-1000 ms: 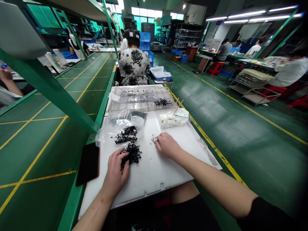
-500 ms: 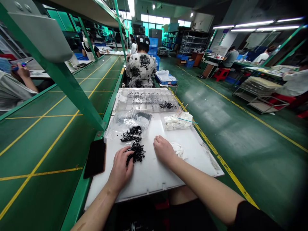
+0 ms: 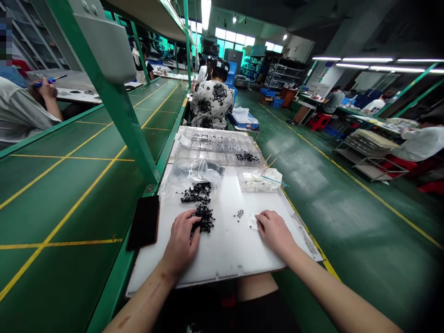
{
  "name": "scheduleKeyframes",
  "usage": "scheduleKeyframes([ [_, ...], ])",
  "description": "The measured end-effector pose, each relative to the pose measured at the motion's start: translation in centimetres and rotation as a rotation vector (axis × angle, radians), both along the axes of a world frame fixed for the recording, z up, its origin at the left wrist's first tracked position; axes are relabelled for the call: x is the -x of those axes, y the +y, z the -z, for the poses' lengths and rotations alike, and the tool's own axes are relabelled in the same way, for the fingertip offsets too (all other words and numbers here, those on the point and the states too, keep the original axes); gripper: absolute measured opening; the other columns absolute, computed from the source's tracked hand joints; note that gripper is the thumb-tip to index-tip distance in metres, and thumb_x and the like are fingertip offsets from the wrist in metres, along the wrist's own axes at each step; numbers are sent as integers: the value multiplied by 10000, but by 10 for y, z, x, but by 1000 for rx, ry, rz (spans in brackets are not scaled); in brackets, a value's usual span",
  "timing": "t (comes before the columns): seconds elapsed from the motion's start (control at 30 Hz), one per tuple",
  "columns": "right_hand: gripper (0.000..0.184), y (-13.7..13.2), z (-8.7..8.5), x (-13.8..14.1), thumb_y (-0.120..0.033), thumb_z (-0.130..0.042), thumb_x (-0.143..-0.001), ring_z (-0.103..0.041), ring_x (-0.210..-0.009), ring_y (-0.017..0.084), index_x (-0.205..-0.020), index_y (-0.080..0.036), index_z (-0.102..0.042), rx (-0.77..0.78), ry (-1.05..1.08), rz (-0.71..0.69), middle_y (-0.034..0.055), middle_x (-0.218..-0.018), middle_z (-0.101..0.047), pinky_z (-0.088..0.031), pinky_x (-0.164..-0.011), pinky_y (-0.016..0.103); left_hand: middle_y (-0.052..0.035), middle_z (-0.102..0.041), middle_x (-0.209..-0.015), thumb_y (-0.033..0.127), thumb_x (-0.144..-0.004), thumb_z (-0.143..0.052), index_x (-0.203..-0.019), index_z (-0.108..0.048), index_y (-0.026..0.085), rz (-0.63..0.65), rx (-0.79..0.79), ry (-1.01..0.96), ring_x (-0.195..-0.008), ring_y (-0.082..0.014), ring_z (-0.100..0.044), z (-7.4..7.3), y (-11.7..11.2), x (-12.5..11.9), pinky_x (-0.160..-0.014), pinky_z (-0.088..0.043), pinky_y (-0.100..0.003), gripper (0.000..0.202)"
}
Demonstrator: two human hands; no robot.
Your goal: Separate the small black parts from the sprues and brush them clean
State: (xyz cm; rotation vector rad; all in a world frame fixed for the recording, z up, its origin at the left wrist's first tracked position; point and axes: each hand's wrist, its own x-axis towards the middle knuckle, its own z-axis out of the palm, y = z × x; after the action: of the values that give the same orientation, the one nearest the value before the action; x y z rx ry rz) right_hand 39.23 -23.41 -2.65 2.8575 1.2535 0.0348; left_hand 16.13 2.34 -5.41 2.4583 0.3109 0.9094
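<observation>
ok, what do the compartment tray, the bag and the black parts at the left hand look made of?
Compartment tray: likely rigid clear plastic, glossy; see-through dividers catch highlights.
Bag: apparently thin, shiny plastic film; transparent and crinkled.
Black parts: possibly plastic, going by the uniform black; too small to settle material or finish.

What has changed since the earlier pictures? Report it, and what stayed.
The right hand has moved right, from the small parts to the white scrap; whether it grips or released anything is unclear. The left hand stayed at the near black pile; the phone stayed put.
</observation>
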Motion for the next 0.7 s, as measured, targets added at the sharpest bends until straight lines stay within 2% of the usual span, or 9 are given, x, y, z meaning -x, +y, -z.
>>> scheduleKeyframes([
  [0.1, 181, -14, -5, -2, -327, -633, -1051, -679, -1062, 204, -1120, -186, -722, 51, 13, 46, 77, -1145, -713, -575, -992, 431, -159, -645, -1389, 120, -996, -559, -1255, -590, 235, -5, -37, -17, -1342, -329, -605, 1, -3, 0, -1126, -531, -555, 285],
  [0.2, 183, -12, -14, 3, -333, -642, -1042, -662, -1112, 219, -1130, -191, -717, 49, 7, 67, 91, -1210, -697, -563, -1013, 451, -155, -667, -1356, 108, -995, -554, -1244, -597, 232, -1, -88, -36, -1304, -319, -635, 2, -2, 0, -1088, -558, -539, 281],
  [0.3, 257, -3, -24, 10, -339, -657, -1030, -640, -1181, 244, -1245, -201, -690, 25, 34, 4, 98, -1303, -664, -553, -1034, 474, -159, -674, -1335, 105, -996, -549, -1239, -598, 219, 1, -122, -58, -1275, -319, -650, 1, 1, 1, -1051, -572, -534, 273],
  [0.43, 322, -2, -29, 12, -335, -692, -1006, -604, -1275, 282, -1295, -194, -674, 26, 76, -103, 105, -1380, -631, -533, -1067, 513, -164, -670, -1327, 110, -994, -557, -1238, -603, 210, 3, -132, -79, -1263, -336, -644, 2, 4, 4, -1042, -558, -560, 267],
  [0.53, 258, -7, -25, 9, -321, -692, -1008, -604, -1278, 273, -1228, -188, -698, 47, 86, -174, 96, -1368, -643, -520, -1086, 516, -165, -660, -1330, 110, -998, -553, -1240, -602, 207, 1, -117, -82, -1263, -335, -633, 5, 5, 5, -1053, -543, -570, 265],
  [0.7, 163, -5, -22, 1, -319, -664, -1031, -663, -1143, 228, -1065, -168, -716, 83, 88, -256, 71, -1175, -707, -552, -1034, 474, -151, -652, -1337, 102, -995, -554, -1241, -602, 222, -25, -98, -57, -1280, -322, -621, 9, 6, 3, -1080, -534, -563, 278],
])
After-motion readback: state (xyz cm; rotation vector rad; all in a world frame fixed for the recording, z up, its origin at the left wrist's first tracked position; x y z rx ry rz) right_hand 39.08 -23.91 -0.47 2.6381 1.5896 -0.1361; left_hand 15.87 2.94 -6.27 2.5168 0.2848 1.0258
